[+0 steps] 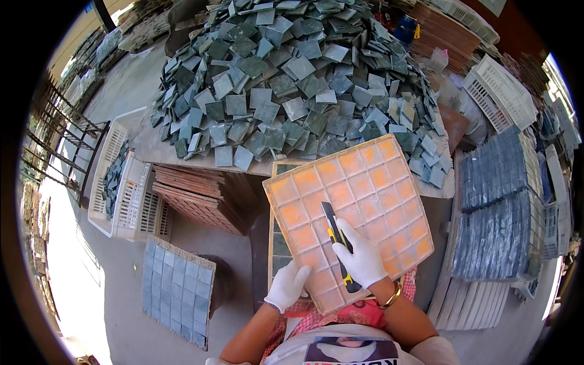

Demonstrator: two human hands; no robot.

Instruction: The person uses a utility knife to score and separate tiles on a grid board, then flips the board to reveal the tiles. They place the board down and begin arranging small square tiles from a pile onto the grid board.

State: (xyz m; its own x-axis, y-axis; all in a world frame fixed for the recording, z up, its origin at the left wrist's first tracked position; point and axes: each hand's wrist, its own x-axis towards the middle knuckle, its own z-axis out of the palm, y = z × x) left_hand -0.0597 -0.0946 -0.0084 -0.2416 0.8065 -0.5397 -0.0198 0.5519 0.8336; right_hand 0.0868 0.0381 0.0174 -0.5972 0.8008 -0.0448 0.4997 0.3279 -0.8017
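A square gridded tray (389, 204), its cells stained orange and pink, is held tilted in front of me. My left hand (288, 286), in a white glove, is closed on its lower left edge, the thumb over the face. In my white-gloved right hand (361, 253) is a black and yellow utility knife (329, 214), its tip pointing away from me over the cells. Whether the blade is out I cannot tell. Partly hidden behind the gridded tray is a framed tray (272, 234) with dark green tiles in it.
Loose green stone tiles (298, 67) cover the table (359, 165) ahead. Left are a white crate (137, 210), stacked reddish grid trays (191, 198) and a mounted sheet of square tiles (176, 289). On the right, wrapped tile stacks (496, 207) stand near another white crate (502, 91).
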